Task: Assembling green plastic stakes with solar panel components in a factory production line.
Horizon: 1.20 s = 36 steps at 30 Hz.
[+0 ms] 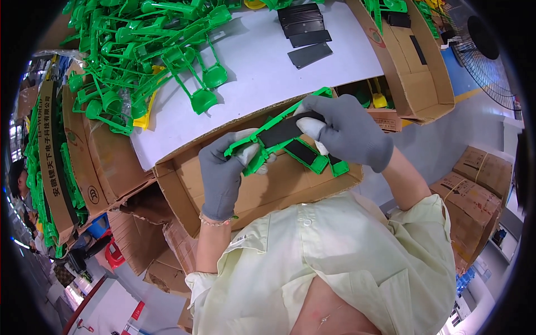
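Observation:
My left hand (221,176), in a grey glove with pale fingertips, is closed on the lower left end of a long green plastic frame (258,163). My right hand (350,127), gloved alike, pinches the upper right end of a flat black plate (282,130) with thumb and fingers. That plate lies lengthwise along the green frame, between its rails; whether it is fully seated I cannot tell. Below the hands, an open cardboard box (192,181) holds other green frames with black plates in them (308,154).
A white tabletop (251,61) bears a heap of loose green parts (139,56) at the left and several black plates (301,28) at the back. Cardboard boxes stand left (103,156) and right (419,72). A fan (483,47) and stacked cartons (474,190) are farther right.

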{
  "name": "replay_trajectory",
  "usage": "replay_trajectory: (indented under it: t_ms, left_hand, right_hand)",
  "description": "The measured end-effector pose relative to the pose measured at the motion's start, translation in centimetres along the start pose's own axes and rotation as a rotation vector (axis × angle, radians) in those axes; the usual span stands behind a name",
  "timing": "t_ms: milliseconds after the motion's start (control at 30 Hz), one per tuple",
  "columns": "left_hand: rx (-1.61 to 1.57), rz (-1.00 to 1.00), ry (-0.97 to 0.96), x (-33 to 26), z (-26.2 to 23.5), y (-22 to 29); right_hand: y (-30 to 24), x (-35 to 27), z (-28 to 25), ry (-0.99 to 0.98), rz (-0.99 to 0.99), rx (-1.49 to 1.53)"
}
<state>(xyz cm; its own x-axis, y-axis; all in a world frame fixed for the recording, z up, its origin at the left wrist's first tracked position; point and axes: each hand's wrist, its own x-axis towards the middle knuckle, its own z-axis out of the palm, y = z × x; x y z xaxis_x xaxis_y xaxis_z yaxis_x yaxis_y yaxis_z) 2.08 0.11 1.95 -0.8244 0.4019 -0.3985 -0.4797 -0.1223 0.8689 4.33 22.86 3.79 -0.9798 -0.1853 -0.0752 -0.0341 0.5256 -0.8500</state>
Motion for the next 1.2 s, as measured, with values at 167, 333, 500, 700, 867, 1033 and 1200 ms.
replay_trajectory:
  t_ms: [167, 333, 500, 700, 867, 1033, 1200]
  left_hand:
    - [0.058, -0.017, 0.080, 0.1, 0.5, 0.1]
    - [0.124, 0.009, 0.081, 0.1, 1.0, 0.6]
    - [0.263, -0.067, -0.036, -0.4, 0.2, 0.1]
    - [0.255, -0.209, -0.005, -0.9, -0.9, -1.7]
    - [0.290, -0.258, 0.050, -1.5, -1.6, -2.0]
    - [0.284, -0.229, 0.124, -2.7, -1.8, -2.5]
    - [0.217, -0.375, 0.094, -1.9, -4.5, -2.9]
  right_hand:
    - [0.2, 0.2, 0.6, 0.047, 0.004, -0.103]
    - [0.1, -0.7, 0.4, 0.323, 0.007, -0.370]
    - [3.1, -1.6, 0.3, -0.059, -0.005, 0.023]
    - [4.2, -4.7, 5.1, 0.104, 0.105, -0.015]
    - [5.2, -4.2, 6.7, 0.146, -0.003, -0.166]
    - [5.6, -3.8, 7.4, 0.098, -0.031, -0.157]
    - [5.1, -1.6, 3.9, -0.145, 0.085, -0.136]
